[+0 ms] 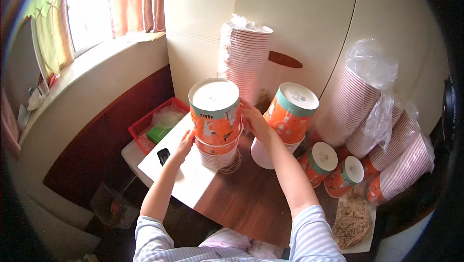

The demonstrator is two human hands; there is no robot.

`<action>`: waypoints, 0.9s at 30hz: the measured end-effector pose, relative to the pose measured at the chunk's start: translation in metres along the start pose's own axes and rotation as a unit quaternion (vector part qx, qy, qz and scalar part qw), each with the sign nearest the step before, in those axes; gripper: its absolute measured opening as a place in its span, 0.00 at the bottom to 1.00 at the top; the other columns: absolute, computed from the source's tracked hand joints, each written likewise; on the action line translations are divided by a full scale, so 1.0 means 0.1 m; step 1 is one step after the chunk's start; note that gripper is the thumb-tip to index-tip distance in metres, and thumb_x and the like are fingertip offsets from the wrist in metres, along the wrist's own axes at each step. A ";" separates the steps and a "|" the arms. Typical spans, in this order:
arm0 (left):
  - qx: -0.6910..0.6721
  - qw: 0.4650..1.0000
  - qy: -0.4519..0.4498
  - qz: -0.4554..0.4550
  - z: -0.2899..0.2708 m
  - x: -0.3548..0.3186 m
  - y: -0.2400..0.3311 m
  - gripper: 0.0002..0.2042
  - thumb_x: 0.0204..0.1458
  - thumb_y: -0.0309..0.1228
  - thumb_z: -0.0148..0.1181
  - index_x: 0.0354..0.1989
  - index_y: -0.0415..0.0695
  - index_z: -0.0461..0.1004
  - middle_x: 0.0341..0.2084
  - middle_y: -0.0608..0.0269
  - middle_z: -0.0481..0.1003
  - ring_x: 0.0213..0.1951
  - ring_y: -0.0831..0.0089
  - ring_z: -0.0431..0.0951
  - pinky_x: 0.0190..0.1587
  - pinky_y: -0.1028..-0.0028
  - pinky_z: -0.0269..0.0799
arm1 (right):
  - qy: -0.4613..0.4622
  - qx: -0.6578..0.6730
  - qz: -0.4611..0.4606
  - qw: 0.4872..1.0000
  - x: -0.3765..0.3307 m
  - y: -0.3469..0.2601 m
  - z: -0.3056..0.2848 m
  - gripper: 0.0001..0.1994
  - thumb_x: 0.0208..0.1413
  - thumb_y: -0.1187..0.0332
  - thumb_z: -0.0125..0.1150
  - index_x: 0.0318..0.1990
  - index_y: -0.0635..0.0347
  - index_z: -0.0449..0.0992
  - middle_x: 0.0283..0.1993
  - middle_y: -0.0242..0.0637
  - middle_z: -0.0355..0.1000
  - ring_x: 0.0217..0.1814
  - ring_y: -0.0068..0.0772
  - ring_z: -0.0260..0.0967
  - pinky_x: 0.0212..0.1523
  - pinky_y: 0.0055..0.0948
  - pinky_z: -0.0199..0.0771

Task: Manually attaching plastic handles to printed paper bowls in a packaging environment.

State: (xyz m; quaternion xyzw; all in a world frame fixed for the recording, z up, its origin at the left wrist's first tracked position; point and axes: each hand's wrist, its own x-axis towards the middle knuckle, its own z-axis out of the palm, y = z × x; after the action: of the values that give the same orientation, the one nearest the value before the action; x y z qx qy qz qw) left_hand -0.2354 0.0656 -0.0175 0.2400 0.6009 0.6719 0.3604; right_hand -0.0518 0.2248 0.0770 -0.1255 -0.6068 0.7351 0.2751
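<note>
My left hand [184,143] rests against the left side of an upside-down orange and teal paper bucket [216,129], and my right hand [253,121] curves round its right side. Both hands clasp it between them; the far fingers are hidden. Below its rim show the nested pale rims of more paper buckets [216,159], standing at the edge of a white board [186,180]. Just right of my right hand is a second upside-down orange bucket [289,117] on another stack, partly covered by my forearm. A loop of thin string [233,164] lies at the foot of the first stack.
A tall stack of pink-rimmed buckets [246,61] stands behind. Several plastic-wrapped stacks [350,105] lean at the right, with two small orange tubs [325,158] before them. Brown shredded fibre [353,221] lies near right. A red basket [140,136] and a black object [163,156] are left.
</note>
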 end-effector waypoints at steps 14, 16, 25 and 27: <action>0.001 0.998 0.038 0.046 -0.14 0.34 -0.58 0.11 0.57 0.38 0.43 0.40 0.45 0.66 0.25 0.75 0.65 0.27 0.85 0.60 0.30 0.84 0.57 | -0.013 -0.176 -0.044 0.983 -0.10 0.69 -0.21 0.49 0.40 0.77 0.61 0.64 0.50 0.31 0.65 0.36 0.43 0.42 0.25 0.66 0.39 0.23 0.69; 0.037 0.998 0.017 0.052 -0.17 0.34 -0.63 0.13 0.57 0.39 0.43 0.42 0.43 0.65 0.29 0.73 0.66 0.30 0.84 0.61 0.33 0.83 0.59 | -0.031 -0.179 -0.011 0.983 -0.15 0.61 -0.11 0.52 0.38 0.79 0.62 0.64 0.48 0.27 0.65 0.37 0.41 0.42 0.26 0.66 0.38 0.24 0.69; 0.054 0.998 0.009 0.024 -0.25 0.47 -0.77 0.18 0.57 0.38 0.43 0.50 0.39 0.60 0.40 0.64 0.68 0.42 0.79 0.66 0.45 0.80 0.62 | -0.034 -0.276 -0.053 0.959 -0.11 0.72 -0.11 0.58 0.34 0.77 0.68 0.63 0.48 0.23 0.66 0.41 0.37 0.58 0.32 0.53 0.51 0.29 0.63; 0.024 0.998 0.023 0.048 -0.23 0.48 -0.80 0.18 0.57 0.38 0.42 0.50 0.38 0.59 0.43 0.62 0.67 0.45 0.77 0.65 0.49 0.80 0.61 | -0.030 -0.302 -0.117 0.946 -0.11 0.76 -0.10 0.58 0.33 0.77 0.69 0.63 0.49 0.24 0.67 0.41 0.36 0.64 0.33 0.44 0.56 0.31 0.58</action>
State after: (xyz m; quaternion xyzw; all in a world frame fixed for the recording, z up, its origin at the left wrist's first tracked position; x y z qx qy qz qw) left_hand -0.2669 0.0893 -0.1047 0.2622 0.6127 0.6790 0.3080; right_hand -0.0565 0.2188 -0.0002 -0.1087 -0.8187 0.4834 0.2900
